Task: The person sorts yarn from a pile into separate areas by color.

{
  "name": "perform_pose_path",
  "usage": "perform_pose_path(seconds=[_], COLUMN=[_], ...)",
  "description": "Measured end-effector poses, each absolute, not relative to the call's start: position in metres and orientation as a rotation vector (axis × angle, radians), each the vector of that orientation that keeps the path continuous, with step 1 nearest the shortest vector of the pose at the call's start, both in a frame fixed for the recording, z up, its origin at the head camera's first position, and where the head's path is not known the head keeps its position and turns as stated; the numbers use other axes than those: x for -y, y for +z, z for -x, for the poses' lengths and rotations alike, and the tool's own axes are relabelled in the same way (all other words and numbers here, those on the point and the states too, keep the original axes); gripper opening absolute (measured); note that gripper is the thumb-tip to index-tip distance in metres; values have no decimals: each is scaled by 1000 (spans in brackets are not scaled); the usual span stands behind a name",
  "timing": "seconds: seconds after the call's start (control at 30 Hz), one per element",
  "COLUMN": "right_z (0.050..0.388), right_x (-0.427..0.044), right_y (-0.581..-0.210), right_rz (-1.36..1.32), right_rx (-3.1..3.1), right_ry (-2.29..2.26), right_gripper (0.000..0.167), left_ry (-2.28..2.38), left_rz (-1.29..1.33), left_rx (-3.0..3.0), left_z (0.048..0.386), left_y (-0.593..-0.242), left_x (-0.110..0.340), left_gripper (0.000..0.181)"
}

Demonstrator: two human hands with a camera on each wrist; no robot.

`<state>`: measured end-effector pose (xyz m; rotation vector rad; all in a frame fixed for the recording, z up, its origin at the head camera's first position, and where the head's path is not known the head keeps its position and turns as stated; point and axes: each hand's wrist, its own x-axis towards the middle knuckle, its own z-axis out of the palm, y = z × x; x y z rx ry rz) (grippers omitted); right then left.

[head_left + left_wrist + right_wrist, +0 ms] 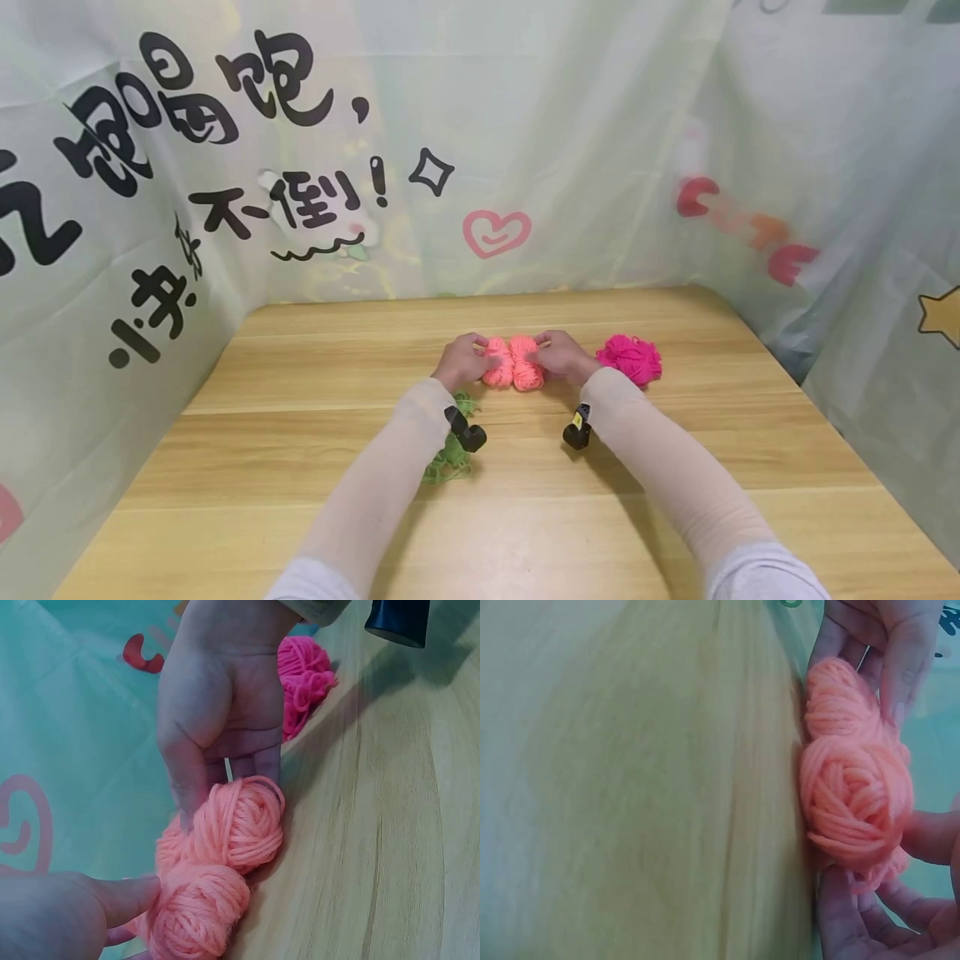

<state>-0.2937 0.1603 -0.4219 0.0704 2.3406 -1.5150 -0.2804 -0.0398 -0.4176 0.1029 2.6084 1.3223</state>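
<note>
Gripping coral yarn [527,373] near mid-frame with left hand [461,361] and right hand [567,357]. Got pink yarn [632,360] right of center too.

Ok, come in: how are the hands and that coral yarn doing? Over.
Left hand, right hand: gripping coral yarn, one at each side. Coral yarn: two rounded bunches, touching. Green yarn, magenta yarn nearby; neither between the hands.

“喝饱” [238,79], “不倒!” [291,200], “CUTE” [767,231] on backdrop [600,150]
</note>
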Motion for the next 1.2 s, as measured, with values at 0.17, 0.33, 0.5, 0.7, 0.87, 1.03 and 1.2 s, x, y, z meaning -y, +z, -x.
perform_pose_path(seconds=[0.17,0.33,0.5,0.7,0.87,1.03,1.2], right_z=[292,287,280,272,266,260,252], right_x=[-165,-171,-172,-168,-163,-159,-150], right_y=[-415,-406,-394,-383,-378,-379,-380], right_rz=[-30,-1,6,17,39,51,47], right_rx=[-2331,-2369,-2429,-2374,-2209,-2093,-2045], right_ry=[-1540,-1537,-1572,-1660,-1766,-1822,-1831], right_gripper=[49,51,48,41,41,45,45], left_ry=[1362,1344,1322,1499,1612,1631,1595], left_rz=[-82,-90,-145,-173,-164,-162,-199], left_rx=[-2576,-2594,-2615,-2481,-2314,-2202,-2172], left_z=[280,278,279,279,279,271,265], left_y=[-414,-410,-403,-394,-392,-382,-383], left_x=[43,48,56,70,80,87,93], left_gripper=[41,43,41,41,37,43,50])
